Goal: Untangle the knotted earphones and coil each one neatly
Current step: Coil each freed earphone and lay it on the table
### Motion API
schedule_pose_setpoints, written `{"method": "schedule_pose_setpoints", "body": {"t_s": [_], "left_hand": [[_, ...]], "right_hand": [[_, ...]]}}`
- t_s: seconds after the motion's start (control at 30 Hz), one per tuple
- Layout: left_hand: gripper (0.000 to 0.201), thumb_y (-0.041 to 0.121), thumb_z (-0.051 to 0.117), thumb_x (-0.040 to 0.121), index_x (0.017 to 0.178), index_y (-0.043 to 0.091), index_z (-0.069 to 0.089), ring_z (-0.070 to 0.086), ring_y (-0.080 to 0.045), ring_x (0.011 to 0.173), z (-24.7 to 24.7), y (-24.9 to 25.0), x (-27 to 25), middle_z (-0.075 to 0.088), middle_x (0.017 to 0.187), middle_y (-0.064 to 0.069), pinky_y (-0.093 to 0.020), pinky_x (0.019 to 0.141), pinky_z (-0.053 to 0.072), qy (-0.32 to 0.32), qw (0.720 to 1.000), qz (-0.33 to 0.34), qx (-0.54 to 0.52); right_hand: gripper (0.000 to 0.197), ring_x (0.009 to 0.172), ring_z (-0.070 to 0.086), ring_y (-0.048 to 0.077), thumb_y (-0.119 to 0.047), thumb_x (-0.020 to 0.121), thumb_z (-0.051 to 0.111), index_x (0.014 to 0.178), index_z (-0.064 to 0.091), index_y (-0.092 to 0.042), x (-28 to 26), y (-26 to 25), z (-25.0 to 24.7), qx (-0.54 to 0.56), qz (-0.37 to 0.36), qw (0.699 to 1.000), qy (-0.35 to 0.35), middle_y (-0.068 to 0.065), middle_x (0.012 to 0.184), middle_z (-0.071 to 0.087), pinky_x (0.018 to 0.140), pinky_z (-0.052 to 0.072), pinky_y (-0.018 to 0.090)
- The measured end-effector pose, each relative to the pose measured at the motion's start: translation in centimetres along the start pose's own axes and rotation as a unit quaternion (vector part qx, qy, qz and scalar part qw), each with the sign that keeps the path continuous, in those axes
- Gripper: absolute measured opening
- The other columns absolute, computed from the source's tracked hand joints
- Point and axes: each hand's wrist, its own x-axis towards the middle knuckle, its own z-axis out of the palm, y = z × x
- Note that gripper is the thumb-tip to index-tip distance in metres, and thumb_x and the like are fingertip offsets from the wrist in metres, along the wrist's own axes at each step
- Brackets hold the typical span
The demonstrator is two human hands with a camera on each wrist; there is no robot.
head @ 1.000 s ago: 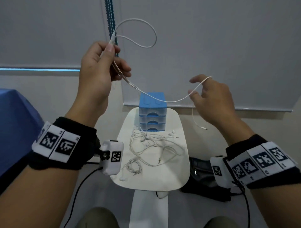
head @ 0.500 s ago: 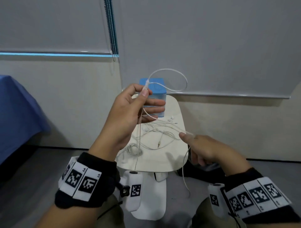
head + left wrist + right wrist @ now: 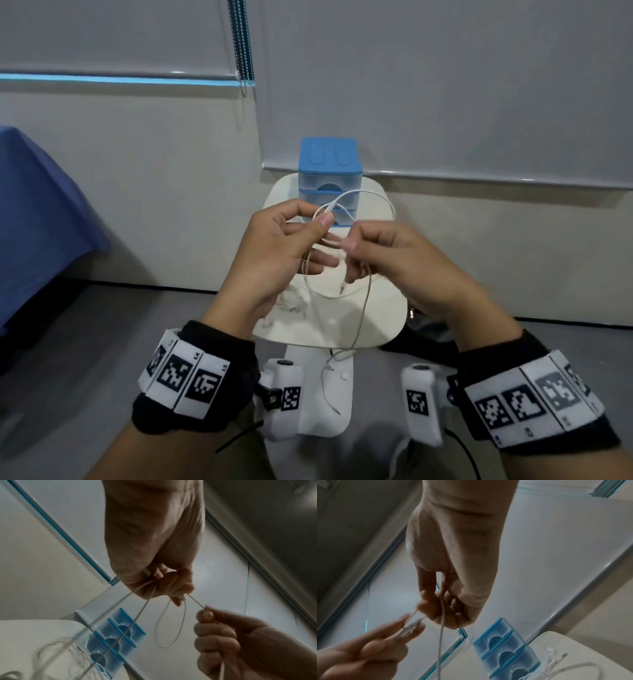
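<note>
Lowering from a second before, the left hand (image 3: pixel 274 246) and right hand (image 3: pixel 394 260) had met above the table (image 3: pixel 383 329), both pinching the earphone cable (image 3: pixel 364 308).

On the black fabric band (image 3: pixel 191 380) round the left wrist, the white tags with square black-and-white code patterns carry small printed marks: "L4" (image 3: pixel 196 356) beside one and "L5" (image 3: pixel 224 367) beside the next. Print on the right wristband's tags (image 3: pixel 529 401) is too small to read.
</note>
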Motion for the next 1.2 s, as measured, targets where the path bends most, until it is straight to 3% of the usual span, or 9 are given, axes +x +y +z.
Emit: {"method": "schedule_pose_setpoints", "body": {"t_s": [0.13, 0.3, 0.43, 0.53, 0.67, 0.73, 0.87, 1.03, 1.2], "left_hand": [[0.027, 0.032, 0.074, 0.092, 0.094, 0.006, 0.078, 0.031, -0.013, 0.051, -1.9, -0.9, 0.3, 0.047, 0.058, 0.0, -0.021, 0.045, 0.024, -0.026, 0.998, -0.025, 0.049], [0.02, 0.021, 0.072, 0.091, 0.1, 0.005, 0.079, 0.023, -0.011, 0.052, -4.3, -1.5, -0.2, 0.042, 0.059, 0.003, -0.019, 0.047, 0.02, -0.076, 0.992, -0.048, 0.089], [0.022, 0.008, 0.057, 0.101, 0.107, 0.006, 0.078, 0.024, -0.008, 0.048, -5.9, -1.2, -0.4, 0.039, 0.061, 0.003, -0.016, 0.045, 0.02, -0.07, 0.995, -0.036, 0.063], [0.024, 0.008, 0.055, 0.103, 0.106, 0.01, 0.079, 0.028, -0.009, 0.048, -5.4, -0.4, -0.5, 0.048, 0.067, -0.003, -0.015, 0.045, 0.024, -0.088, 0.994, -0.004, 0.067], [0.021, 0.009, 0.055, 0.103, 0.11, 0.015, 0.075, 0.031, -0.011, 0.046, -3.4, 0.3, -0.3, 0.058, 0.073, -0.005, -0.02, 0.046, 0.024, -0.11, 0.99, 0.045, 0.079], [0.02, 0.009, 0.057, 0.103, 0.112, 0.017, 0.073, 0.032, -0.012, 0.046, -2.8, 0.3, 0.0, 0.06, 0.075, -0.005, -0.022, 0.046, 0.025, -0.102, 0.99, 0.06, 0.076], [0.014, 0.015, 0.061, 0.101, 0.106, 0.016, 0.075, 0.034, -0.012, 0.045, -3.1, -0.1, 0.1, 0.054, 0.067, -0.002, -0.021, 0.045, 0.028, -0.077, 0.993, 0.029, 0.09], [0.036, 0.031, 0.058, 0.101, 0.071, 0.012, 0.064, 0.023, -0.013, 0.047, -3.8, -1.2, -0.5, 0.026, 0.058, 0.001, -0.021, 0.046, 0.024, -0.115, 0.988, -0.078, 0.062], [0.036, 0.036, 0.057, 0.096, 0.068, 0.013, 0.054, 0.019, -0.012, 0.045, -4.5, -1.6, -0.4, 0.018, 0.059, 0.0, -0.022, 0.045, 0.022, -0.123, 0.986, -0.108, -0.021]], "right_hand": [[0.013, 0.055, 0.036, 0.016, -0.014, 0.086, 0.057, 0.074, 0.052, -0.011, 0.6, 0.3, -1.5, 0.14, 0.018, 0.988, 0.07, 0.006, 0.063, 0.038, 0.05, 0.04, 0.024], [0.021, 0.056, 0.027, 0.012, -0.012, 0.088, 0.047, 0.069, 0.041, -0.019, -0.1, 1.4, -4.6, 0.287, 0.001, 0.933, 0.217, -0.001, 0.065, 0.03, 0.049, 0.024, 0.023], [0.023, 0.05, 0.044, 0.017, -0.016, 0.075, 0.052, 0.053, 0.05, -0.017, -1.1, 3.9, -7.6, 0.059, 0.109, 0.941, 0.315, 0.0, 0.051, 0.046, 0.058, 0.037, 0.033], [0.019, 0.08, 0.068, 0.021, -0.014, 0.078, 0.056, 0.068, 0.073, -0.014, -1.7, 4.9, -7.5, -0.151, 0.189, 0.933, 0.268, 0.003, 0.076, 0.074, 0.075, 0.043, 0.032], [0.05, 0.122, 0.064, 0.017, -0.007, 0.074, 0.057, 0.123, 0.07, -0.012, -0.8, 2.5, -3.0, 0.014, 0.069, 0.996, 0.046, 0.011, 0.122, 0.073, 0.1, 0.047, 0.028], [0.043, 0.109, 0.068, 0.024, -0.011, 0.084, 0.059, 0.125, 0.066, -0.004, 0.0, 1.2, -0.9, 0.051, 0.035, 0.997, -0.036, 0.024, 0.113, 0.07, 0.102, 0.048, 0.034], [0.014, 0.052, 0.045, 0.009, -0.013, 0.097, 0.065, 0.087, 0.068, -0.005, 1.3, -0.3, -0.5, 0.012, 0.015, 1.0, -0.015, 0.01, 0.082, 0.063, 0.056, 0.039, 0.024], [0.022, 0.048, 0.023, 0.011, -0.016, 0.099, 0.064, 0.08, 0.067, -0.005, 1.8, -0.2, -3.1, -0.055, 0.011, 0.995, 0.085, -0.003, 0.054, 0.034, 0.047, 0.021, 0.022], [0.03, 0.051, 0.027, 0.015, -0.026, 0.099, 0.063, 0.074, 0.068, -0.011, 1.6, 2.3, -4.2, -0.126, 0.036, 0.97, 0.206, -0.014, 0.051, 0.039, 0.056, 0.023, 0.031]]}}
